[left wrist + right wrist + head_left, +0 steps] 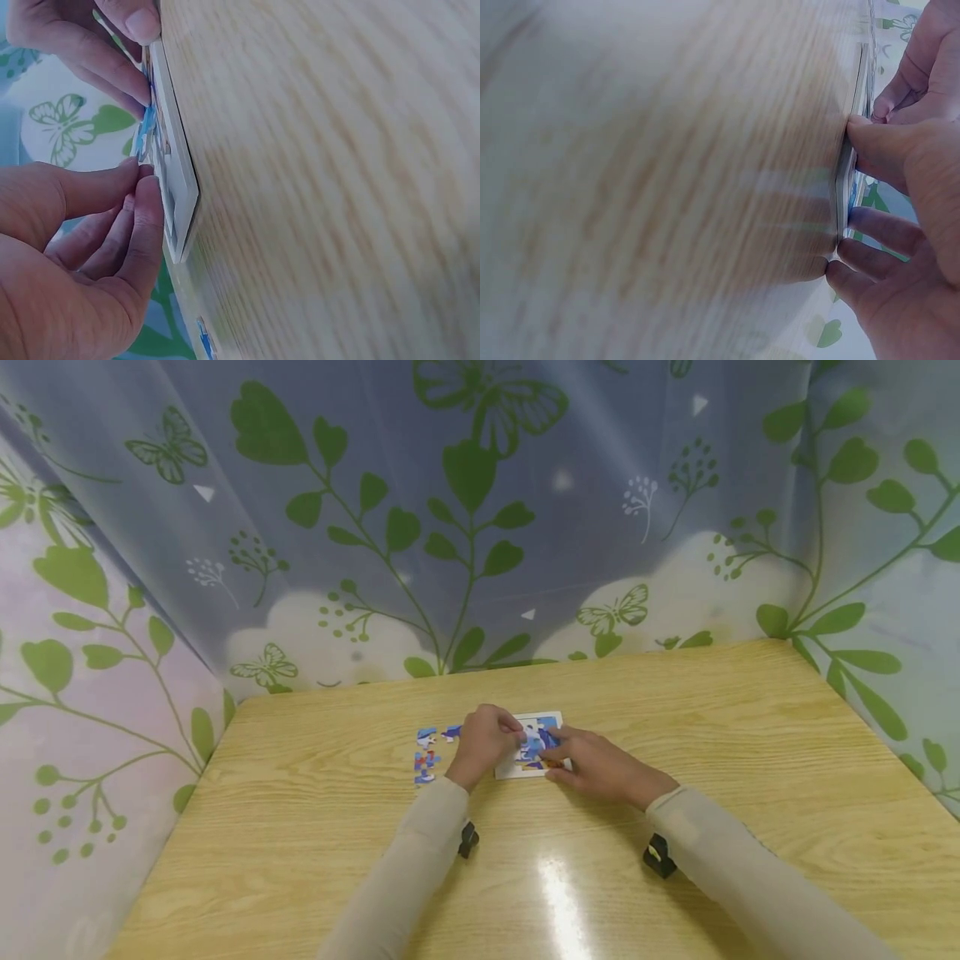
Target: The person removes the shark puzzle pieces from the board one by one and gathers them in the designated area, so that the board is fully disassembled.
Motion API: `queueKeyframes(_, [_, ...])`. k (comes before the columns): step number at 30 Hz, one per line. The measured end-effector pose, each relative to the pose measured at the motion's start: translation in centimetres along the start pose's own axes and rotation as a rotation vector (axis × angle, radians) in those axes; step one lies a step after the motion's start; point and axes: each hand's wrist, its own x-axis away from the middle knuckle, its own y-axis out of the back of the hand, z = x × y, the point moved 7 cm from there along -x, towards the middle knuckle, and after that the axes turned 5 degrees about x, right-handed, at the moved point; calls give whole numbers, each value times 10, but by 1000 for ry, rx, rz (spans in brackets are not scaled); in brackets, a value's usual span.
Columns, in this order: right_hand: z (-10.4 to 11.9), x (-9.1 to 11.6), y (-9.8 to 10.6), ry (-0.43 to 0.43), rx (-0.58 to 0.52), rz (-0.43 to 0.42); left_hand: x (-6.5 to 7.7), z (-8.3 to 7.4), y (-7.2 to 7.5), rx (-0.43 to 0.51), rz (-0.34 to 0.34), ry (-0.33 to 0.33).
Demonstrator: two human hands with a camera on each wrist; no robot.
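A jigsaw puzzle board (507, 769) with a white rim lies flat on the table, its right part filled with blue, white and orange pieces. My left hand (486, 745) is over the board's left part. In the left wrist view, its thumb and fingertips pinch a light blue puzzle piece (147, 129) at the board's surface. My right hand (600, 766) grips the board at its right side. Its thumb (877, 142) is on the near edge, and other fingers (870, 259) touch the right edge. The hands partly hide the picture.
Several loose puzzle pieces (425, 760) lie on the wooden table (315, 827), left of the board and partly behind the left hand. A patterned curtain (420, 527) hangs along the table's back and sides. Each wrist carries a small black device (468, 839).
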Motion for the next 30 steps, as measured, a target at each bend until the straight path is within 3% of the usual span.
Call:
queueKeyframes(8, [1,1,1,-5,-4,-5,3,3,12,40,-38,-13])
queueKeyframes(30, [-1,1,0,-7,-10,3,17,36,60,52,-102,13])
